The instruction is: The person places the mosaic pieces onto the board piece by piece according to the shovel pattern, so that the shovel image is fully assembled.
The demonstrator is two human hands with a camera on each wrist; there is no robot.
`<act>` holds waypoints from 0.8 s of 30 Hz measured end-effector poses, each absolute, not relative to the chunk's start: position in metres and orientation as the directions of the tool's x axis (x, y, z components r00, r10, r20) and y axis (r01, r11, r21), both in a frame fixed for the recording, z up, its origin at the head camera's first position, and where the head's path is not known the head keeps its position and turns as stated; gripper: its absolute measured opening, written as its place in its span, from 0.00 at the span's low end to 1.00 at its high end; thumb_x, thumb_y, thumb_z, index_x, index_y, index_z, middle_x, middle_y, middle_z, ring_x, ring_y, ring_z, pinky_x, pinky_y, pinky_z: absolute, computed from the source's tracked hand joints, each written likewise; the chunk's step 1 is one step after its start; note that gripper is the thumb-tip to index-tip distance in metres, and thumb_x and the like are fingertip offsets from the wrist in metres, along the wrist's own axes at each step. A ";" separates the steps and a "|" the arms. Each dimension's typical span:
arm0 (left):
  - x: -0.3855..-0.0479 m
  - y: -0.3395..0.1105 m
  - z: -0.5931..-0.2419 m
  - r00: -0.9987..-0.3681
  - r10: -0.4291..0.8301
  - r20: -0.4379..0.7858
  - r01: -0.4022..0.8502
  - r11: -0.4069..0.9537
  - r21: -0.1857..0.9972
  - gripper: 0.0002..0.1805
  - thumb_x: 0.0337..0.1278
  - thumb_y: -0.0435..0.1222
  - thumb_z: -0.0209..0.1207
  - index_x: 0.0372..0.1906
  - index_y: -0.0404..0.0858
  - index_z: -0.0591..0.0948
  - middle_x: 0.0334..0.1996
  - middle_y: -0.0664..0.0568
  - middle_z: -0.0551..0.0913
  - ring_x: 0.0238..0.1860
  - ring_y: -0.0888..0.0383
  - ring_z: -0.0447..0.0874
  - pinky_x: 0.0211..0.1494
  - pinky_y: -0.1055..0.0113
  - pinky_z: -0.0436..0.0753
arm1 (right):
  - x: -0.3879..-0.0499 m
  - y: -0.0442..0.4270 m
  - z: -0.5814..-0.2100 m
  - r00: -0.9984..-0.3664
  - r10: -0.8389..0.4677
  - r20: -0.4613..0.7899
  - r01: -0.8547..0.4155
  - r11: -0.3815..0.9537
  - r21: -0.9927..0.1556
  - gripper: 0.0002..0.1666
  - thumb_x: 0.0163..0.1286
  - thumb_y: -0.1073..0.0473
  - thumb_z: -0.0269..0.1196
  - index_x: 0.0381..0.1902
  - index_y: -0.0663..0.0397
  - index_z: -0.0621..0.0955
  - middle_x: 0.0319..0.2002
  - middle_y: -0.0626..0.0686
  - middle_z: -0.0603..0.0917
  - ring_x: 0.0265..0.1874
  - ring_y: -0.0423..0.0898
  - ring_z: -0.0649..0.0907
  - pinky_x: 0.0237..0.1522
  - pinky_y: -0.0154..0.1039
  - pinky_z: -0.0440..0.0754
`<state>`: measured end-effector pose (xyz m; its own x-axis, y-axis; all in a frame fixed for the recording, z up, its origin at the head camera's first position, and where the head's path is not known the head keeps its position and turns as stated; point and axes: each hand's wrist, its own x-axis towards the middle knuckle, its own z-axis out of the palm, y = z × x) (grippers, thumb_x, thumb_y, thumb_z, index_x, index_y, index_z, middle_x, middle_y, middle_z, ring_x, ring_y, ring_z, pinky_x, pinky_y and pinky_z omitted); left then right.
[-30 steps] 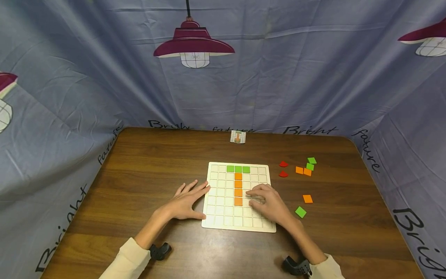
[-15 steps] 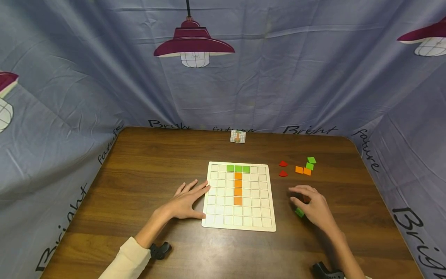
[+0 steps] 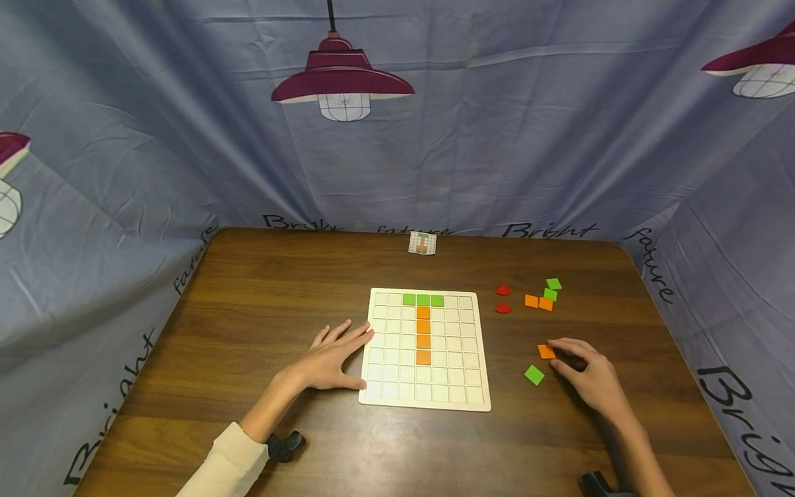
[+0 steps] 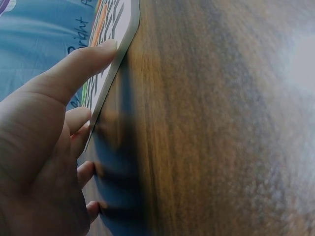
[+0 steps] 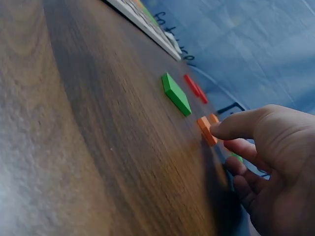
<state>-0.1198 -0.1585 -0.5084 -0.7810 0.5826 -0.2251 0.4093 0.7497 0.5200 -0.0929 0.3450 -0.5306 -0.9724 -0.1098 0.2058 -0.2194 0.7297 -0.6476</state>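
The left hand lies spread at the white grid board, its thumb and index fingertips on the board's left edge; the left wrist view shows the thumb on that rim. On the board, three green tiles form a row at the top, above a column of several orange tiles. Right of the board, the right hand has thumb and index finger at opposite edges of a loose orange tile, pinching it on the table. A green tile lies beside it, untouched.
Two red pieces lie right of the board. Farther right, orange tiles and green tiles form a loose cluster. A small printed card is at the table's back edge, by the curtain.
The right hand has moved from above the board out to the right, down to the loose orange tile, which it now pinches. The left hand has stayed at the board's edge.
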 end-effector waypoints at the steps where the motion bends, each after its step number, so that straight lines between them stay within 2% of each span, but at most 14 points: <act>1: -0.120 -0.159 -0.508 -0.780 0.583 -0.225 0.410 0.749 0.520 0.53 0.54 0.56 0.68 0.80 0.48 0.55 0.79 0.55 0.50 0.78 0.44 0.38 0.73 0.37 0.36 | -0.094 0.346 -0.531 -0.972 -0.114 0.206 -0.222 0.734 -0.642 0.20 0.63 0.65 0.71 0.55 0.58 0.85 0.54 0.58 0.81 0.48 0.35 0.77 0.41 0.20 0.71; 6: -0.119 -0.159 -0.508 -0.781 0.584 -0.221 0.412 0.747 0.522 0.52 0.54 0.56 0.68 0.80 0.47 0.56 0.79 0.55 0.50 0.78 0.44 0.38 0.73 0.37 0.36 | -0.096 0.347 -0.533 -0.972 -0.126 0.198 -0.224 0.747 -0.626 0.22 0.62 0.64 0.72 0.55 0.58 0.84 0.55 0.59 0.81 0.53 0.49 0.78 0.47 0.19 0.67; 8: -0.120 -0.159 -0.508 -0.781 0.585 -0.219 0.413 0.746 0.522 0.52 0.54 0.56 0.68 0.80 0.47 0.56 0.79 0.54 0.50 0.78 0.44 0.39 0.73 0.37 0.36 | -0.098 0.347 -0.533 -0.973 -0.131 0.189 -0.222 0.751 -0.622 0.22 0.62 0.64 0.72 0.55 0.58 0.84 0.55 0.59 0.81 0.54 0.54 0.77 0.49 0.23 0.67; 10: -0.120 -0.159 -0.507 -0.781 0.585 -0.220 0.412 0.747 0.522 0.52 0.54 0.56 0.68 0.80 0.47 0.56 0.79 0.54 0.50 0.78 0.44 0.39 0.73 0.37 0.36 | -0.099 0.346 -0.532 -0.975 -0.131 0.176 -0.214 0.755 -0.619 0.22 0.62 0.64 0.72 0.55 0.58 0.85 0.55 0.59 0.82 0.55 0.59 0.77 0.52 0.31 0.70; 14: -0.120 -0.158 -0.508 -0.781 0.583 -0.223 0.410 0.748 0.522 0.52 0.54 0.55 0.68 0.80 0.47 0.56 0.79 0.54 0.50 0.78 0.44 0.39 0.73 0.36 0.36 | -0.100 0.345 -0.531 -0.978 -0.138 0.157 -0.207 0.752 -0.625 0.22 0.62 0.64 0.72 0.55 0.60 0.85 0.55 0.62 0.81 0.55 0.63 0.77 0.52 0.53 0.72; 17: -0.120 -0.158 -0.508 -0.781 0.583 -0.224 0.410 0.749 0.521 0.52 0.54 0.55 0.68 0.80 0.47 0.56 0.79 0.54 0.50 0.78 0.44 0.39 0.73 0.36 0.36 | -0.100 0.345 -0.531 -0.979 -0.144 0.142 -0.202 0.744 -0.637 0.22 0.62 0.65 0.72 0.55 0.62 0.84 0.54 0.64 0.81 0.55 0.66 0.76 0.51 0.63 0.71; 21: -0.120 -0.158 -0.507 -0.781 0.583 -0.223 0.408 0.747 0.525 0.52 0.54 0.55 0.69 0.80 0.47 0.56 0.79 0.54 0.50 0.78 0.44 0.39 0.73 0.36 0.36 | -0.100 0.346 -0.531 -0.980 -0.147 0.134 -0.199 0.738 -0.645 0.22 0.62 0.66 0.71 0.55 0.62 0.84 0.54 0.64 0.81 0.54 0.66 0.77 0.50 0.65 0.71; 24: -0.120 -0.158 -0.507 -0.781 0.583 -0.222 0.406 0.746 0.528 0.52 0.54 0.55 0.69 0.80 0.47 0.56 0.79 0.54 0.50 0.78 0.43 0.39 0.73 0.36 0.36 | -0.100 0.346 -0.530 -0.980 -0.148 0.135 -0.200 0.745 -0.636 0.22 0.62 0.65 0.71 0.55 0.61 0.84 0.53 0.62 0.81 0.54 0.64 0.77 0.50 0.60 0.73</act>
